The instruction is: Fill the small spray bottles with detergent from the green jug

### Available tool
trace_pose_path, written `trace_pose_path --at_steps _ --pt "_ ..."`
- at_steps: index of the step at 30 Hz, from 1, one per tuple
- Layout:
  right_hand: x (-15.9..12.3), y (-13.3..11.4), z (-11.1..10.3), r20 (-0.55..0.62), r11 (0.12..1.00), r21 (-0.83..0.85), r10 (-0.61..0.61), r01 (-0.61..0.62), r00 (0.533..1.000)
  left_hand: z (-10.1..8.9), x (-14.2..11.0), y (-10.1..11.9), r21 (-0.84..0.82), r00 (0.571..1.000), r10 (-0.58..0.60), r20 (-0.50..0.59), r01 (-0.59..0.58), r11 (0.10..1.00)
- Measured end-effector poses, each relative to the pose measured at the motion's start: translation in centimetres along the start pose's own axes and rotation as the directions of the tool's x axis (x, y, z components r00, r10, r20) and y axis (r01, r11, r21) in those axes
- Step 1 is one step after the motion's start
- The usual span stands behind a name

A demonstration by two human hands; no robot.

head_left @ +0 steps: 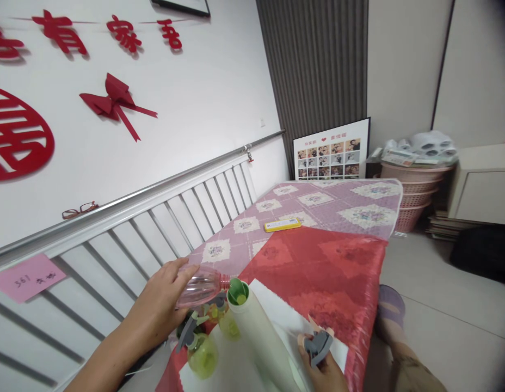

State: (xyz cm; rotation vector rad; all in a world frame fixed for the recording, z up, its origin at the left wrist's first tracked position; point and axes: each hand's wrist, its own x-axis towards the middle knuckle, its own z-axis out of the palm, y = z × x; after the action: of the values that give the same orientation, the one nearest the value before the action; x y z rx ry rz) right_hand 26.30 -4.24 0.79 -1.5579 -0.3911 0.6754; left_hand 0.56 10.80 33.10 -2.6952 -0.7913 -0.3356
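Observation:
My left hand (166, 296) is wrapped round a clear pink plastic bottle (199, 287), tipped on its side. Its uncapped neck meets the rim of a tall pale green cylindrical container (263, 337), whose open top shows a darker green inside. Whether liquid flows between them I cannot make out. A grey trigger spray head (319, 347) sits in the fingers of my right hand (326, 373), to the right of the container. Below my left hand stands a round yellow-green spray bottle (202, 356) with a grey trigger, and another yellow-green bottle (230, 325) is partly hidden behind the container.
White sheet (338, 344) and red plastic film (285, 261) lie over a purple patterned tablecloth (272, 193). A yellow flat case (282, 225) rests farther back. White railings (174, 218) border the left, with stacked pink baskets (413, 190) at the right.

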Motion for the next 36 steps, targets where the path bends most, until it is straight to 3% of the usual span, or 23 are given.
trace_pose_path --at_steps 9,20,36 --pt "-0.2 -0.7 0.1 -0.014 0.999 -0.026 -0.020 0.020 1.000 -0.2 0.1 0.3 -0.014 1.000 -0.016 0.013 0.016 1.000" --pt "0.0 -0.3 0.3 -0.022 0.998 0.062 -0.009 0.010 1.000 -0.4 0.3 0.5 -0.020 1.000 -0.005 0.003 0.005 1.000" --pt "0.0 -0.4 0.2 -0.016 1.000 -0.016 -0.023 0.023 1.000 -0.5 0.2 0.3 -0.011 0.999 -0.008 0.032 0.009 1.000"
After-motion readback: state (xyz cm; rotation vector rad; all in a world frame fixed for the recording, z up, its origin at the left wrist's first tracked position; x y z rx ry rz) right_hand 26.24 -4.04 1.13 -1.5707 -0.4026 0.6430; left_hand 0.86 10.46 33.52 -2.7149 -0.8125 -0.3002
